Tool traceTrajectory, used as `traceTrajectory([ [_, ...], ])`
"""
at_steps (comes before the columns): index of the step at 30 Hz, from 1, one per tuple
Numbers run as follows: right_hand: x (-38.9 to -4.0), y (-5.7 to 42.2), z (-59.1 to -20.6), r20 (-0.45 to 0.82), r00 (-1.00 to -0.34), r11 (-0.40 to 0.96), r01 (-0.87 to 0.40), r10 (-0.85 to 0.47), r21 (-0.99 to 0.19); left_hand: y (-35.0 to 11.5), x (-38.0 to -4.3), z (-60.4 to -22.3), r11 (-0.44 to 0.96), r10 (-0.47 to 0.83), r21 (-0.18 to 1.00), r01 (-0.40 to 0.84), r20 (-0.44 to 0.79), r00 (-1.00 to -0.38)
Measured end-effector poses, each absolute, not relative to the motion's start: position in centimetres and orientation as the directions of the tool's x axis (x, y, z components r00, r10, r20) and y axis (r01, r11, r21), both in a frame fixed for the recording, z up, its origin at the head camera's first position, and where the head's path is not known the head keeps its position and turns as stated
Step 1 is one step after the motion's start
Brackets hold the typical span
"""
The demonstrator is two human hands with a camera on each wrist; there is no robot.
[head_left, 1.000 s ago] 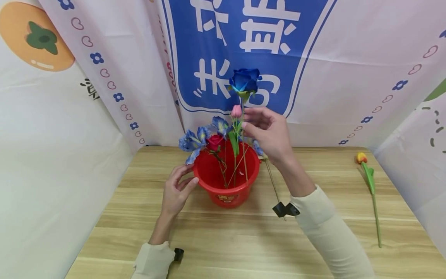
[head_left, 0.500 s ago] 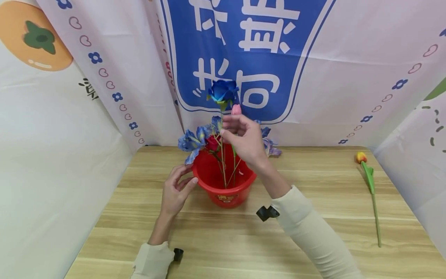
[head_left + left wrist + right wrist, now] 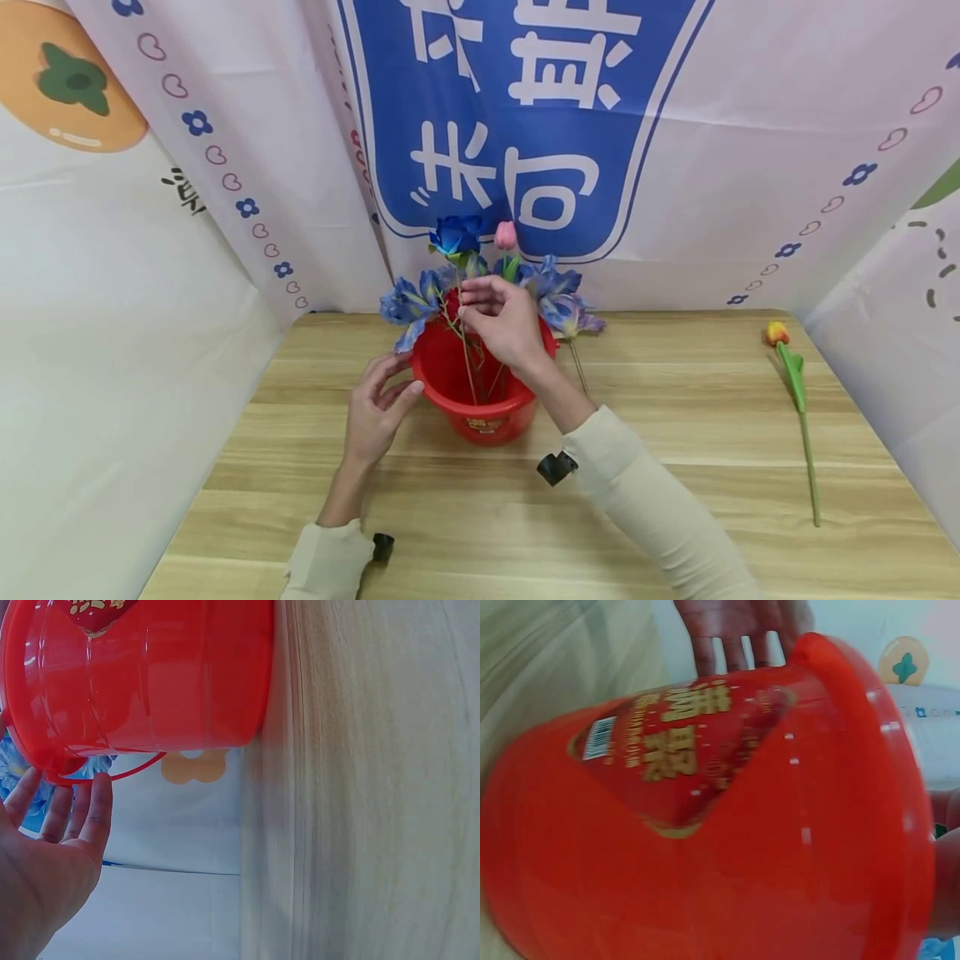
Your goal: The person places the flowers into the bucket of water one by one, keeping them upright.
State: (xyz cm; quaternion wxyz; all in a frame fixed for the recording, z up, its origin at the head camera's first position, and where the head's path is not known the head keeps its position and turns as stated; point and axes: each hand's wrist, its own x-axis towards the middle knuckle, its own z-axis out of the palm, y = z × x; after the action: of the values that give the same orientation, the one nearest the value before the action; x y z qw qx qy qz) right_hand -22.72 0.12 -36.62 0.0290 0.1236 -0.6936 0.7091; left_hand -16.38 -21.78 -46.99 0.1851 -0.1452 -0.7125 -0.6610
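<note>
A blue rose (image 3: 456, 236) stands almost upright near the centre of the frame, its stem reaching down inside a red bucket (image 3: 517, 421); whether the stem's end meets the bottom cannot be told. The right hand (image 3: 504, 321) pinches that stem between thumb and fingers, above the bucket's mouth. The left hand (image 3: 378, 408) is loosely spread at the left side of the bucket, its fingers touching the rim. Close behind the blue rose's stem is a red rose (image 3: 452, 302), partly covered by the right hand, and a pink tulip (image 3: 506, 235) rises just above that hand. A blue iris (image 3: 405, 304) leans over the bucket's left rim, while more blue petals (image 3: 553, 279) and a pale purple flower (image 3: 570, 317) show to the right of the hand. The bucket bears a dark red label (image 3: 682, 750) with gold characters. Well apart, at the right of the frame, an orange-yellow tulip (image 3: 777, 334) lies on the wooden table (image 3: 675, 375). White cloth (image 3: 697, 208) with a blue panel (image 3: 480, 100) hangs across the top.
</note>
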Motion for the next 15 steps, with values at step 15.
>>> traceTrajectory([
  [15,-22.8,-1.1,-38.4,0.142,-0.982,0.215,-0.167,-0.127,-0.962,-21.8,-16.4,-47.0,0.091,-0.037,0.888,0.450,0.455,-0.890],
])
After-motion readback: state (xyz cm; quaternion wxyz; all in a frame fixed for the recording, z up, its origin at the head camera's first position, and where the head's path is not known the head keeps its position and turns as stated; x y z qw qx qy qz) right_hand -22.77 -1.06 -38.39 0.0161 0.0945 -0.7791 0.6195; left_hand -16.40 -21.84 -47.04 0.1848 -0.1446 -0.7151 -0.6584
